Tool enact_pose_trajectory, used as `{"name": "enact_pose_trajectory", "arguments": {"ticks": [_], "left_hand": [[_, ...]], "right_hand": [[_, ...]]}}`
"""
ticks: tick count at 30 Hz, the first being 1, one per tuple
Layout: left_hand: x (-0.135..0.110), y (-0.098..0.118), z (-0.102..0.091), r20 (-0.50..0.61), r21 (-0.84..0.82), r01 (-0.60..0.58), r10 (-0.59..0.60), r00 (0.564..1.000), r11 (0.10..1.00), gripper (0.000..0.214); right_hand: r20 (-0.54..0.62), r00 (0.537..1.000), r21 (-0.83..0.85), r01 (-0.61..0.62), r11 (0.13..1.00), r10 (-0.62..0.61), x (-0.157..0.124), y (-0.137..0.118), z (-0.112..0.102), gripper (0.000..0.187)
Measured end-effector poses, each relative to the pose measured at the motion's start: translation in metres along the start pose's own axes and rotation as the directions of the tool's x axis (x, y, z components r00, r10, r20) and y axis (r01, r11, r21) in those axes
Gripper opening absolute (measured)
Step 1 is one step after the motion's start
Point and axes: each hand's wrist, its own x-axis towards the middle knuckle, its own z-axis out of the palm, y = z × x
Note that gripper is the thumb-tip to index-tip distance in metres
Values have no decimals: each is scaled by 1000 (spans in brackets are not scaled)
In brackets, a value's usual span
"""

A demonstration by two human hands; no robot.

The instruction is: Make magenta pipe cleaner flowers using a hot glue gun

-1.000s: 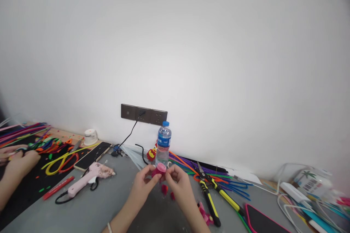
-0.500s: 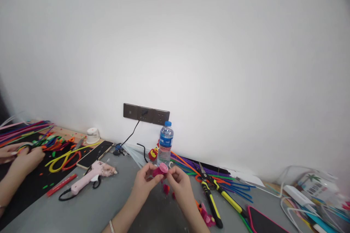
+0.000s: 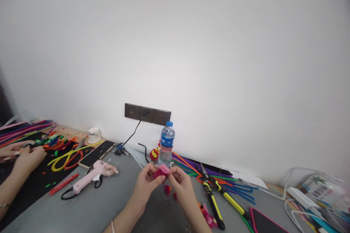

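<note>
My left hand (image 3: pixel 146 184) and my right hand (image 3: pixel 181 183) meet low in the middle of the view, fingers pinched together on a small pink coiled piece (image 3: pixel 162 170) that looks like wound pipe cleaner. Both hands hold it just above the grey table (image 3: pixel 93 207). Small red bits (image 3: pixel 167 189) lie on the table right under my hands. A water bottle (image 3: pixel 166 143) with a blue cap stands just behind them.
A pink glue gun (image 3: pixel 91 177) and a phone (image 3: pixel 95 153) lie to the left. Yellow-handled scissors (image 3: pixel 213 198) and several coloured pipe cleaners (image 3: pixel 218 181) lie to the right, with another phone (image 3: pixel 265 222). Another person's hands (image 3: pixel 23 154) work at far left. A wall socket (image 3: pixel 147 114) sits behind.
The view has drifted slightly, so everything sits a little further right. My hands stay pinched on the pink piece and have turned it a little. The other person's hands have shifted slightly.
</note>
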Motion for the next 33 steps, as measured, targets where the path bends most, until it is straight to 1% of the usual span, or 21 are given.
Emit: {"name": "enact_pose_trajectory", "arguments": {"ticks": [5, 9, 14, 18, 22, 27, 33], "left_hand": [[-1, 6, 3, -8, -78, 30, -31, 999, 996, 40], [-2, 9, 5, -8, -131, 57, -58, 998, 990, 42], [-1, 7, 3, 11, -198, 54, -53, 999, 979, 42], [0, 4, 0, 6, -238, 79, -80, 997, 968, 41], [1, 3, -2, -12, -244, 94, -100, 995, 965, 41], [1, 7, 0, -35, -216, 98, -108, 994, 971, 41], [-1, 6, 0, 4, -187, 93, -94, 996, 978, 39]], "right_hand": [[11, 1000, -15, 17, 1000, -17, -1, -2, 0, 44], [9, 998, -56, 65, 996, -64, -4, -5, 4, 42], [16, 995, -92, 103, 990, -102, -6, -6, 6, 37], [44, 993, -77, 117, 990, -113, -4, -6, 3, 36], [43, 993, -74, 115, 991, -112, -2, -5, 0, 35], [55, 993, -62, 108, 992, -105, -4, -3, 1, 35], [27, 988, -104, 152, 983, -150, -4, 3, 3, 33]]}}
